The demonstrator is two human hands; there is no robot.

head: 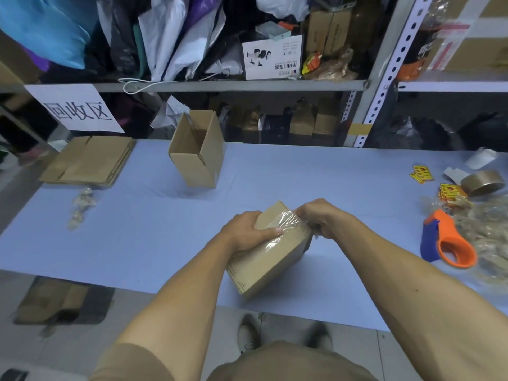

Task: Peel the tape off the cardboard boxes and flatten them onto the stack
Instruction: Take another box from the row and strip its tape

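While the person leans over the blue tabletop (137, 229), this is how things stand:

Box in hand: a small sealed brown cardboard box (270, 259), tilted with one end raised toward the person, near the front edge of the tabletop; whether its low corner touches the surface I cannot tell.

Left hand: the left hand (251, 232) is curled over the box's upper left edge, thumb laid flat across the top face. My guess is it steadies the box against the pull from the other side.

Right hand: the right hand (320, 218) is closed at the box's far right corner, pinching the wrinkled strip of clear tape (287, 222) that lifts off the top there. The fingertips are hidden, so how much tape they have I cannot say.

Stage: peeling looks barely under way; flattening is not yet done.

Open box: one taller brown cardboard box (196, 152) stands upright at the back, flaps up, well apart from the hands, likely waiting its turn.

Stack: one pile of flattened brown cardboard (89, 160) lies at the far left corner, below a white paper sign (75, 108), out of the working space.

Tape scraps: a few crumpled clear wads (79, 207) lie near the stack; a larger heap (486, 232) lies at the right.

Tools: one orange and blue tape dispenser (448, 240) and one brown tape roll (483, 182), both at the right and untouched.

Count: two boxes, one stack, two hands busy.
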